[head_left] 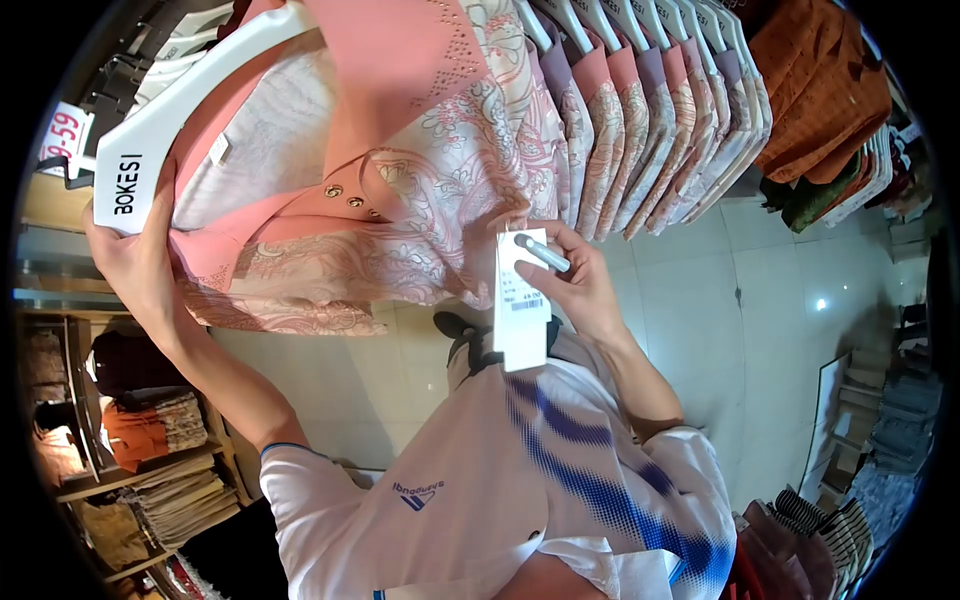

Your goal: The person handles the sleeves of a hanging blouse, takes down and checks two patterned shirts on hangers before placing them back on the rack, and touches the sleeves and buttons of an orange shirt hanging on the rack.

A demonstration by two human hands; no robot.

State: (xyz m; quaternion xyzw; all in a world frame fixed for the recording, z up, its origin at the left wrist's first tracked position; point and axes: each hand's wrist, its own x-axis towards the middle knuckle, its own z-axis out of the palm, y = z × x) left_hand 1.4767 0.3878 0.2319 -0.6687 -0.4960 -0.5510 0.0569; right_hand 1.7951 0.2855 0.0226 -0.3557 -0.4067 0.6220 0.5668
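Note:
My left hand (140, 270) is closed round the lower end of a white hanger (190, 125) lettered "BOKESI". From this hanger hangs a pink patterned shirt (430, 185) with a plain pink collar and gold buttons; it is tilted and spread in front of me. My right hand (580, 285) pinches a white price tag (525, 340) with printed text and a barcode, at the shirt's lower right edge. A small grey-white cylinder (543, 253) lies across the tag's top, by my fingers; I cannot tell what it is.
Similar shirts (640, 130) hang in a row at the upper right, with an orange garment (820, 85) beyond. A red-numbered price sign (65, 140) is at left, above shelves of folded clothes (150, 430). Pale floor tiles (690, 330) lie below; more clothes (820, 540) are lower right.

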